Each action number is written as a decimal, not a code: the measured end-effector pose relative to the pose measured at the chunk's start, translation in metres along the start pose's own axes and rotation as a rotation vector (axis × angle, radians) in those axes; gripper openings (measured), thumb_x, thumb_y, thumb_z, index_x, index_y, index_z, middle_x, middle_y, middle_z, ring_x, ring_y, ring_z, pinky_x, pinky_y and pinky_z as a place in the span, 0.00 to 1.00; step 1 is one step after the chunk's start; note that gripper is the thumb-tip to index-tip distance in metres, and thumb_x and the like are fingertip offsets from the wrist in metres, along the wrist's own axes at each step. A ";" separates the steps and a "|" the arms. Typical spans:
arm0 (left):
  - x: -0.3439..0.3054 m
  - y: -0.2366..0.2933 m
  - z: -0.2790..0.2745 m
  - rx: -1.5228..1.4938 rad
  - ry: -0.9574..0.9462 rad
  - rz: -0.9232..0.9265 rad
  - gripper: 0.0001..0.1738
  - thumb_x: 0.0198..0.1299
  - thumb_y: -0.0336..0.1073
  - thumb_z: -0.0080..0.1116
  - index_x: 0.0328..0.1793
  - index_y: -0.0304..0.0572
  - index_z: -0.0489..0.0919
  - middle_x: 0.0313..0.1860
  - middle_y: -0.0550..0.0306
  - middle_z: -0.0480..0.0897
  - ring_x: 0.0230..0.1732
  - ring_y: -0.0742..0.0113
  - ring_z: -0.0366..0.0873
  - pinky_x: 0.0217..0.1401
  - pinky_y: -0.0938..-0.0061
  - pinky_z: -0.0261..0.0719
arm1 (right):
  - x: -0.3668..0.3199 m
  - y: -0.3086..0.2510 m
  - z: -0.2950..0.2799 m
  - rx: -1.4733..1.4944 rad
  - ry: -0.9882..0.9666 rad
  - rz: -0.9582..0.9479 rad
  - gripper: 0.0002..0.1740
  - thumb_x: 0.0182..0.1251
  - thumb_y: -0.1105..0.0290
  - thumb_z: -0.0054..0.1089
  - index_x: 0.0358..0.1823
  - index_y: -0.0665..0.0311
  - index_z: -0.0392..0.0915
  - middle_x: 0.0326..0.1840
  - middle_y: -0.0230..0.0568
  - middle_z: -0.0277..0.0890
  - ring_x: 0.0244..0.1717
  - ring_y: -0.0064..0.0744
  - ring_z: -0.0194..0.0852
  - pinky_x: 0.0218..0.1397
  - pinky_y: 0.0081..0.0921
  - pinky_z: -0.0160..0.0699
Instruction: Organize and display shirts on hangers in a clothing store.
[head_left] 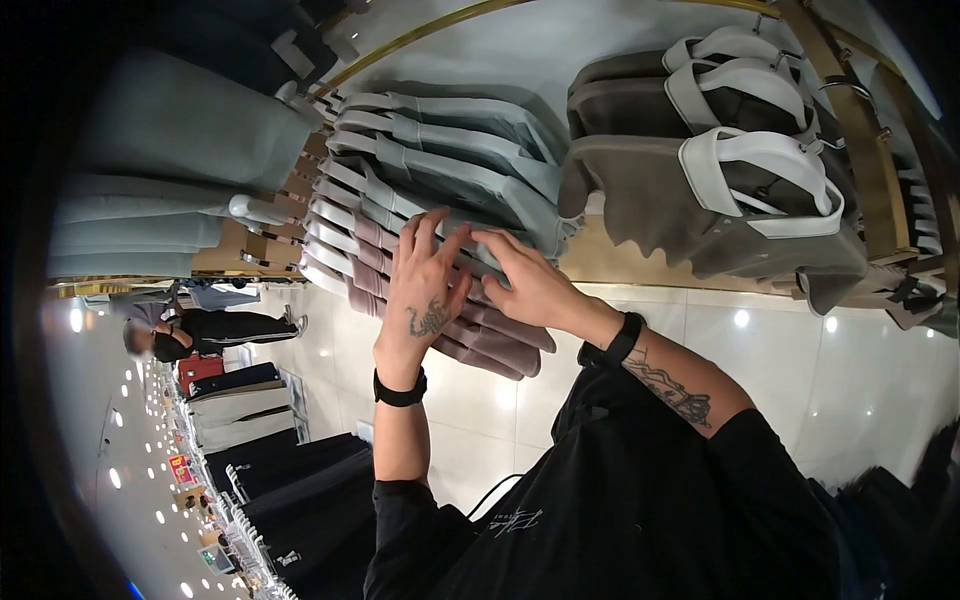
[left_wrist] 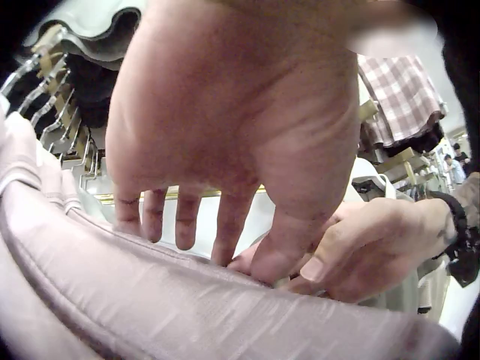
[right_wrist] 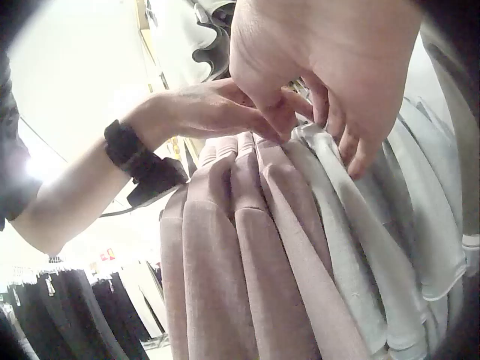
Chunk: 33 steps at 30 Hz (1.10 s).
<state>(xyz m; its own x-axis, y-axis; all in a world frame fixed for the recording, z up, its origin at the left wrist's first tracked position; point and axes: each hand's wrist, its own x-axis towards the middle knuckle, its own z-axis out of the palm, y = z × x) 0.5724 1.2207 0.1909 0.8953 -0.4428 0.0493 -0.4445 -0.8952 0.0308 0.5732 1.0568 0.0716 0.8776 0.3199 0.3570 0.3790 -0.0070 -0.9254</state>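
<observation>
A row of tops hangs from a rail, with pale grey-green tops [head_left: 455, 150] beside dusty-pink ones [head_left: 490, 345]. Where the two colours meet, both hands are close together. The left hand [head_left: 425, 285] has its fingers spread over the row; in the left wrist view those fingers [left_wrist: 187, 225] point straight down behind the shoulder of a pink top [left_wrist: 172, 292], with the thumb near its edge. In the right wrist view the right hand [right_wrist: 337, 64] pinches the upper edge of a pale grey-green top [right_wrist: 330, 154] between thumb and fingers. The thumbs almost meet.
Brown tops [head_left: 650, 190] with white collar-like pieces [head_left: 745, 160] hang on the right. Grey-green garments [head_left: 180, 130] hang at upper left. A person [head_left: 200, 330] stands farther off near racks of dark clothes [head_left: 310, 500]. The pale tiled floor [head_left: 650, 320] shows below the row.
</observation>
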 end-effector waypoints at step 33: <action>0.037 -0.014 -0.013 -0.062 -0.158 0.010 0.26 0.66 0.25 0.59 0.72 0.32 0.78 0.76 0.36 0.77 0.76 0.35 0.73 0.78 0.53 0.74 | 0.016 0.022 -0.002 0.098 -0.108 0.117 0.38 0.66 0.79 0.56 0.80 0.73 0.64 0.69 0.59 0.72 0.55 0.52 0.82 0.57 0.39 0.84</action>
<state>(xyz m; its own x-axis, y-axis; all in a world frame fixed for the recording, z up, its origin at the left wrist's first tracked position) 0.6112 1.2175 0.2050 0.8823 -0.4582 -0.1075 -0.4499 -0.8882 0.0932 0.5962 1.0601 0.0571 0.8754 0.4225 0.2350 0.2410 0.0400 -0.9697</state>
